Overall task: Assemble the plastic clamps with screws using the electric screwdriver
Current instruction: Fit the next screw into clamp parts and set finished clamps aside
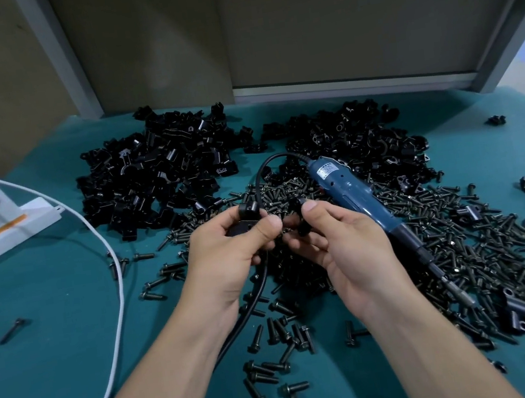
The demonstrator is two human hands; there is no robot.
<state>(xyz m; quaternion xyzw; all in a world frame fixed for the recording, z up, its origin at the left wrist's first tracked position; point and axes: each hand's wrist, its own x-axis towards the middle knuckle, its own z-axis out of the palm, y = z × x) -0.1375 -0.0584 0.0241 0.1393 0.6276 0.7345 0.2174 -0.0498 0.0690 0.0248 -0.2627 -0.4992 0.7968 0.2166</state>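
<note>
Looking down from the head view, the label (pixel 326 169) on the blue electric screwdriver (pixel 351 193) is too small to read. This tool lies on the heap of screws (pixel 462 238) on the teal worktop (pixel 53 329), just behind the right hand (pixel 344 241). The left hand (pixel 228 254) grips one black clamp piece (pixel 247 209) with curled fingers. The right hand pinches a second clamp piece (pixel 296 203) between thumb and fingers.
</note>
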